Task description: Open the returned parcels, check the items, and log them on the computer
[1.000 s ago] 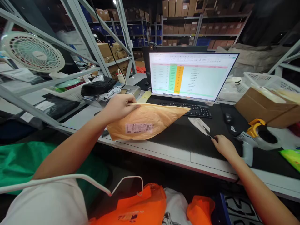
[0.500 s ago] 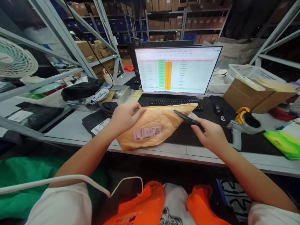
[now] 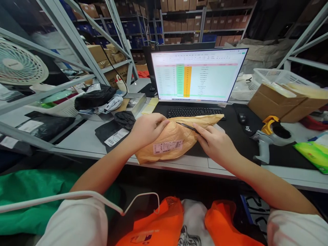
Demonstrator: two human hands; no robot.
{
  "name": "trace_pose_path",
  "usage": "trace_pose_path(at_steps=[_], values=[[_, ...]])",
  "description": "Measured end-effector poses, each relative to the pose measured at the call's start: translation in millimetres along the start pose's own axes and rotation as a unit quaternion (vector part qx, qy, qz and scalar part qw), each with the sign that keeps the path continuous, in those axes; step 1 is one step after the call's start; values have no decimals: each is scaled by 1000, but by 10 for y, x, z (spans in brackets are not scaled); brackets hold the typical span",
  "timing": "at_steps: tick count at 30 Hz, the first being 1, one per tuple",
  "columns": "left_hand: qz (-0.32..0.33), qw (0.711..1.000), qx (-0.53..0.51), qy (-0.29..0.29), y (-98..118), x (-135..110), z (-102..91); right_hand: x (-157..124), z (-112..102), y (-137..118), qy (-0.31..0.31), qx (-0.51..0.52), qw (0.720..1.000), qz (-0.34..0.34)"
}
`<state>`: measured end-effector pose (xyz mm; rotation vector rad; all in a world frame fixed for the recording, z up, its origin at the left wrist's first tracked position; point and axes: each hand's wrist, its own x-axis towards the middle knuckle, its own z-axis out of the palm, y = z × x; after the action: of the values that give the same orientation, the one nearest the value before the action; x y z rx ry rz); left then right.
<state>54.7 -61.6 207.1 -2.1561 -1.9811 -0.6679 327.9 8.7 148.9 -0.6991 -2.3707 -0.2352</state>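
A tan padded envelope (image 3: 176,136) with a white barcode label (image 3: 167,147) lies tilted at the desk's front edge. My left hand (image 3: 148,130) grips its top left edge, fingers closed on it. My right hand (image 3: 215,143) is closed round a thin dark blade or pen-like tool (image 3: 188,127), whose tip rests on the envelope's top edge near the left hand's fingers.
Behind the envelope are a keyboard (image 3: 194,112) and a lit monitor (image 3: 198,75). A mouse (image 3: 242,118), a barcode scanner (image 3: 271,136), cardboard boxes (image 3: 279,102) and a green packet (image 3: 311,155) sit right. Black bags (image 3: 115,130), a fan (image 3: 19,66) and metal shelving (image 3: 77,44) stand left. Orange bags (image 3: 159,225) lie below.
My right hand picked the thin dark tool up from the desk mat, carried it left and set its tip on the envelope's top edge. The envelope has settled lower on the desk.
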Motion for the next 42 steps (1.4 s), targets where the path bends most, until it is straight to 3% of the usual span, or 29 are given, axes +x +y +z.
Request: trace_pose_path(at_steps=[4, 6, 9, 11, 12, 14, 16, 19, 21, 23, 25, 26, 28, 30, 35, 39, 42], values=[[37, 999, 31, 12, 40, -31, 30, 51, -60, -104, -7, -53, 998, -21], [57, 996, 61, 22, 29, -69, 23, 68, -157, 73, -32, -71, 997, -2], [36, 993, 102, 37, -68, -128, -42, -44, -376, 763, -61, -153, 975, 147], [7, 993, 118, 25, -149, -132, -114, -239, -478, 1356, -61, -205, 931, 298], [-3, 992, 125, 9, -177, -111, -151, -359, -486, 1619, -82, -200, 915, 342], [-14, 989, 142, -33, -187, -6, -211, -594, -389, 1979, -117, -181, 896, 389], [-11, 985, 158, -72, -140, 191, -241, -772, -168, 2071, -176, -155, 883, 407], [25, 980, 150, -129, -24, 606, -226, -849, 211, 1838, -241, -132, 875, 399], [51, 973, 116, -191, 44, 879, -196, -760, 364, 1558, -224, -133, 886, 383], [68, 960, 61, -265, 99, 1075, -167, -581, 401, 1219, -135, -103, 926, 337], [84, 943, -5, -321, 150, 1156, -145, -353, 361, 831, -6, -12, 972, 235], [96, 935, -35, -339, 176, 1154, -134, -235, 332, 631, 46, 47, 983, 169], [123, 924, -81, -352, 223, 1081, -109, -19, 294, 262, 94, 133, 985, 52], [146, 922, -104, -343, 257, 957, -80, 144, 309, -10, 109, 165, 980, 0], [139, 953, -83, -257, 318, 661, -16, 281, 497, -254, 170, 132, 976, 29], [164, 966, 53, -192, 324, 555, -13, 210, 587, -259, 202, 83, 976, -4], [228, 950, 174, -121, 141, 560, -46, 82, 549, -168, 198, 76, 974, -82]])
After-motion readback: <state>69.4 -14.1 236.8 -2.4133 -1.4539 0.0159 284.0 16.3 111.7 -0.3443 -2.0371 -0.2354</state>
